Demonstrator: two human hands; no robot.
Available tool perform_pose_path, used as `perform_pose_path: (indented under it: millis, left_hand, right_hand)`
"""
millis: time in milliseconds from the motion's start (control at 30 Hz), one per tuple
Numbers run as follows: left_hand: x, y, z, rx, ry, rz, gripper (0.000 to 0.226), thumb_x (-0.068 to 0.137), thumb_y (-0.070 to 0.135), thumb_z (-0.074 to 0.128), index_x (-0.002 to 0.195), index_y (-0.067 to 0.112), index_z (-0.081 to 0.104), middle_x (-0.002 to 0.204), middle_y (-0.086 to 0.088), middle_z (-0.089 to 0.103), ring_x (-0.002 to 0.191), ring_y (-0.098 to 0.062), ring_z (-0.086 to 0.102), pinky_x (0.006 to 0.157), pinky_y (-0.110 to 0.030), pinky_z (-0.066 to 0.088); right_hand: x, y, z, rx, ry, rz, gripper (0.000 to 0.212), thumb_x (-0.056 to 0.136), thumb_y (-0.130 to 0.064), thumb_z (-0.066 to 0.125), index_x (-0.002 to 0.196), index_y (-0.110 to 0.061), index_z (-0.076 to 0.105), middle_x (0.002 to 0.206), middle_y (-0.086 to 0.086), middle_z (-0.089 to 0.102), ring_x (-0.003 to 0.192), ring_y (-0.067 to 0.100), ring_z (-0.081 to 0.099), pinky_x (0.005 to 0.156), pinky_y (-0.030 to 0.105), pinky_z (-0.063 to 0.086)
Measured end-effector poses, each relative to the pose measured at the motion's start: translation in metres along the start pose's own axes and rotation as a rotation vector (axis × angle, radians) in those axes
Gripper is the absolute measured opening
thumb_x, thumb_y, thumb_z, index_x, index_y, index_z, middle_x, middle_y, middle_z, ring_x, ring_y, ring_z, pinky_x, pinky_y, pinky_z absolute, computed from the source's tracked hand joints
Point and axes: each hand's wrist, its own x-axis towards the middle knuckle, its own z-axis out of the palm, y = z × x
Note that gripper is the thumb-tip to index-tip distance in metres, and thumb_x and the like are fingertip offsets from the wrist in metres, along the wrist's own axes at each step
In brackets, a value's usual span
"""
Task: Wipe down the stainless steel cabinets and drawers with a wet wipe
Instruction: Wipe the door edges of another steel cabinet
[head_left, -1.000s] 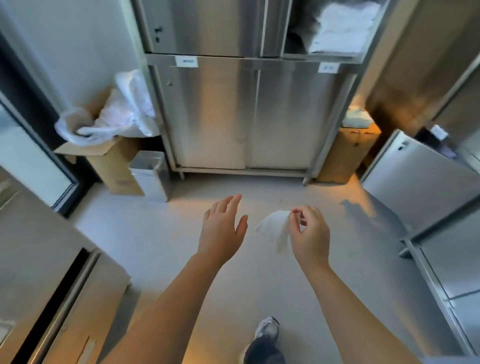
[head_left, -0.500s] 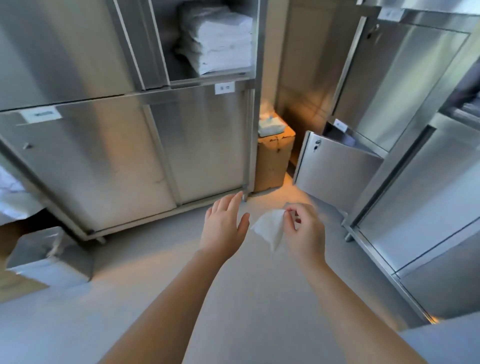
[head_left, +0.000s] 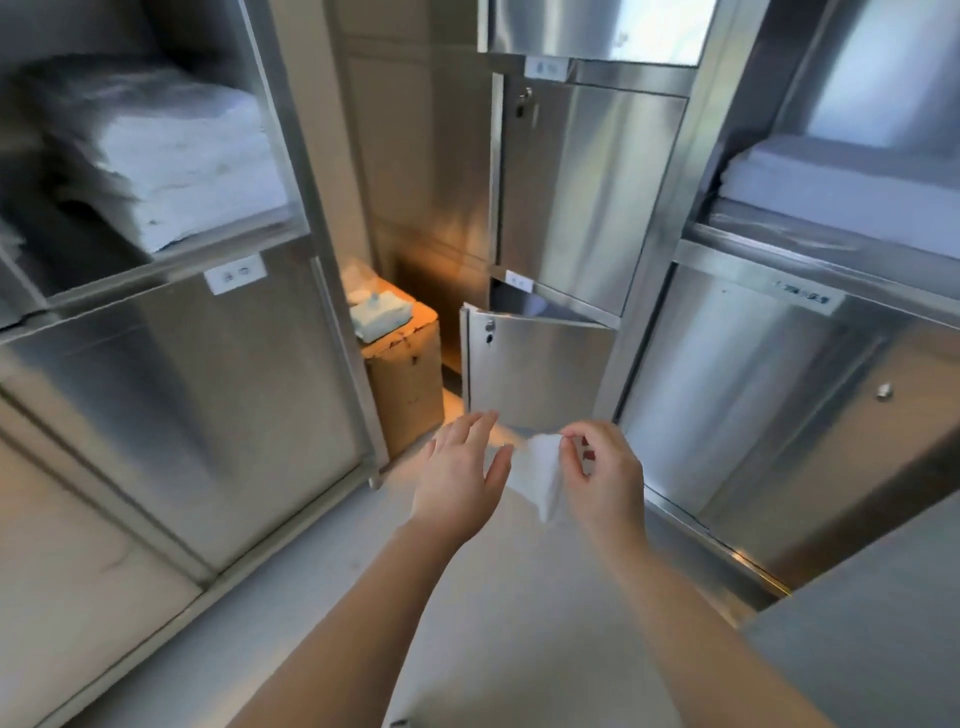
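Right hand (head_left: 602, 478) is pinching the wet wipe (head_left: 540, 480) by its top edge between thumb and fingertips, and the wipe is hanging down, its long side nearly vertical. Left hand (head_left: 460, 478) is floating just beside the wipe with fingers straight and spread, holding nothing. Directly ahead of both hands, a small cabinet door (head_left: 535, 374) is standing ajar. I judge the right hand, which is carrying the wipe, is the better placed to reach this steel surface first.

cardboard box (head_left: 405, 395) in corner | tissue pack (head_left: 381, 316) on top | folded linens (head_left: 171, 156) on shelf
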Motion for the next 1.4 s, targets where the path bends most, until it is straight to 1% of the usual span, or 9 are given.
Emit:
perform_pose_path:
  millis: [167, 300, 467, 567, 800, 1000, 1133, 1267, 1400]
  left_hand:
    - [0.081, -0.017, -0.003, -0.103, -0.167, 0.119, 0.046, 0.101, 0.047, 0.040, 0.136, 0.021, 0.055, 0.141, 0.003, 0.052, 0.131, -0.015, 0.044, 0.111, -0.036, 0.038]
    - [0.126, -0.012, 0.000, -0.259, -0.303, 0.190, 0.037, 0.099, 0.047, 0.047, 0.116, 0.020, 0.066, 0.114, 0.007, 0.062, 0.105, -0.006, 0.053, 0.085, -0.018, 0.042]
    - [0.161, 0.015, 0.022, -0.510, -0.423, 0.190, 0.011, 0.091, 0.023, 0.068, 0.082, 0.018, 0.066, 0.076, 0.008, 0.064, 0.071, 0.001, 0.058, 0.065, -0.012, 0.043]
    - [0.175, 0.040, 0.038, -0.574, -0.467, 0.266, 0.024, 0.090, 0.014, 0.068, 0.072, 0.026, 0.058, 0.068, 0.013, 0.057, 0.060, 0.008, 0.052, 0.059, -0.009, 0.037]
    - [0.214, 0.110, 0.083, -0.570, -0.547, 0.471, 0.015, 0.094, 0.016, 0.062, 0.082, 0.025, 0.060, 0.079, 0.010, 0.063, 0.077, -0.001, 0.058, 0.068, -0.011, 0.041]
    - [0.257, 0.192, 0.120, -0.493, -0.607, 0.695, 0.018, 0.095, 0.012, 0.061, 0.086, 0.028, 0.060, 0.081, 0.016, 0.064, 0.080, 0.001, 0.058, 0.070, -0.006, 0.039]
    - [0.283, 0.252, 0.145, -0.425, -0.639, 0.803, 0.014, 0.096, 0.013, 0.059, 0.088, 0.024, 0.064, 0.082, 0.020, 0.062, 0.084, -0.002, 0.059, 0.074, -0.010, 0.040]
    - [0.302, 0.299, 0.171, -0.354, -0.593, 0.840, 0.009, 0.095, 0.012, 0.060, 0.093, 0.018, 0.068, 0.087, 0.017, 0.060, 0.091, -0.008, 0.055, 0.082, -0.025, 0.042]
    - [0.310, 0.320, 0.200, -0.334, -0.405, 0.777, 0.017, 0.092, 0.021, 0.066, 0.109, 0.018, 0.068, 0.112, 0.006, 0.060, 0.106, -0.009, 0.049, 0.091, -0.021, 0.037]
  right_hand:
    - [0.040, -0.005, 0.033, -0.021, 0.146, 0.059, 0.010, 0.087, 0.001, 0.062, 0.086, -0.008, 0.065, 0.088, -0.001, 0.061, 0.079, 0.015, 0.057, 0.073, 0.025, 0.045]
    - [0.060, -0.006, 0.041, -0.062, 0.226, 0.103, 0.012, 0.088, 0.002, 0.060, 0.086, -0.009, 0.064, 0.089, -0.001, 0.060, 0.082, 0.011, 0.055, 0.076, 0.021, 0.044]
    - [0.071, 0.011, 0.027, -0.144, 0.337, 0.200, 0.011, 0.089, -0.003, 0.062, 0.090, -0.014, 0.063, 0.092, -0.008, 0.055, 0.085, -0.002, 0.053, 0.076, 0.018, 0.044]
    - [0.071, 0.028, 0.011, -0.218, 0.370, 0.260, 0.015, 0.090, -0.008, 0.062, 0.091, -0.023, 0.059, 0.095, -0.012, 0.054, 0.093, -0.010, 0.052, 0.076, 0.011, 0.043]
    - [0.090, 0.085, -0.048, -0.272, 0.303, 0.390, 0.024, 0.088, -0.040, 0.050, 0.112, -0.036, 0.051, 0.121, -0.012, 0.051, 0.102, -0.006, 0.042, 0.083, 0.005, 0.029]
    - [0.151, 0.138, -0.132, -0.228, -0.005, 0.322, 0.044, 0.092, -0.028, 0.063, 0.133, -0.036, 0.048, 0.152, -0.012, 0.028, 0.142, 0.011, 0.021, 0.112, 0.033, 0.022]
    - [0.186, 0.170, -0.183, -0.186, -0.128, 0.349, 0.019, 0.088, -0.026, 0.069, 0.103, -0.028, 0.058, 0.140, -0.008, 0.045, 0.137, 0.013, 0.033, 0.114, 0.041, 0.030]
    - [0.204, 0.197, -0.218, -0.051, -0.102, 0.418, 0.015, 0.086, -0.022, 0.072, 0.089, -0.016, 0.058, 0.099, -0.001, 0.062, 0.093, 0.015, 0.058, 0.081, 0.028, 0.049]
    - [0.214, 0.222, -0.230, 0.087, -0.012, 0.498, 0.015, 0.086, -0.020, 0.072, 0.084, -0.016, 0.058, 0.090, 0.003, 0.062, 0.086, 0.020, 0.060, 0.071, 0.022, 0.047]
